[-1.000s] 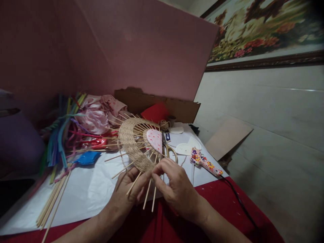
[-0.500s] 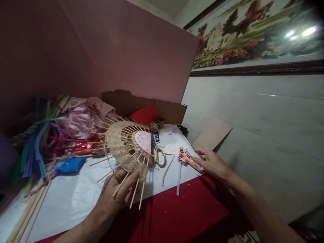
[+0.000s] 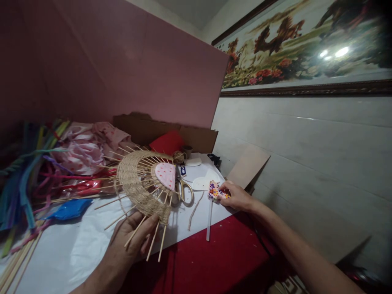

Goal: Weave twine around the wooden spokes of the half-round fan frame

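Observation:
My left hand [image 3: 134, 237] is closed on the lower edge of a half-round woven fan [image 3: 134, 179], twine wound over thin wooden sticks that radiate outward. At its centre sits a pink half-circle of dotted fabric [image 3: 165, 175]. Over on the right, my right hand [image 3: 237, 196] grips the handle of a flower-patterned hot glue gun [image 3: 214, 190]. From the gun's back end a translucent glue stick [image 3: 208, 220] points toward me. Scissors [image 3: 186, 192] with gold handles lie between the two, their blades partly hidden behind the fan.
White paper shapes [image 3: 200, 184] and a strand of twine [image 3: 194, 212] lie on the white sheet [image 3: 94, 249] over a red cloth [image 3: 208, 265]. Pipe cleaners [image 3: 27, 179], pink fabric [image 3: 82, 151], a blue packet [image 3: 70, 209] and wooden sticks [image 3: 21, 261] crowd the left. Cardboard [image 3: 137, 126] stands behind.
My right hand has closed around the glue gun's handle, where before its fingers rested beside it. The view has shifted a little right; my left hand still holds the fan.

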Action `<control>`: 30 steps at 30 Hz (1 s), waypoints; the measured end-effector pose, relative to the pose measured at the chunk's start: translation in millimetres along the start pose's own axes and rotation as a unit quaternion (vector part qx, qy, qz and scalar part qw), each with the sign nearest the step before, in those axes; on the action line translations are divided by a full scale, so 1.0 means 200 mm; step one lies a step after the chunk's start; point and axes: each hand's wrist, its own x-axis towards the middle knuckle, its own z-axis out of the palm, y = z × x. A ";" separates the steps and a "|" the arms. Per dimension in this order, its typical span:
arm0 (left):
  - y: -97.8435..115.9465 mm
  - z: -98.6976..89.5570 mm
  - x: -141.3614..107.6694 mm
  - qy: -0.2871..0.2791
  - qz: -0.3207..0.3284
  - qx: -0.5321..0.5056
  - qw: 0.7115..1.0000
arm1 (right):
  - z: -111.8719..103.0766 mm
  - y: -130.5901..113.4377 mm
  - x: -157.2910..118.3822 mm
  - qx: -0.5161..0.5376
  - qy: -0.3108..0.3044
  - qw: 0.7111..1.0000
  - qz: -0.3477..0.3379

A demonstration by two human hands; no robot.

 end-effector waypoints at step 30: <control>0.05 0.04 -0.02 0.012 0.000 -0.002 1.000 | -0.07 0.03 0.01 0.100 -0.047 0.992 0.052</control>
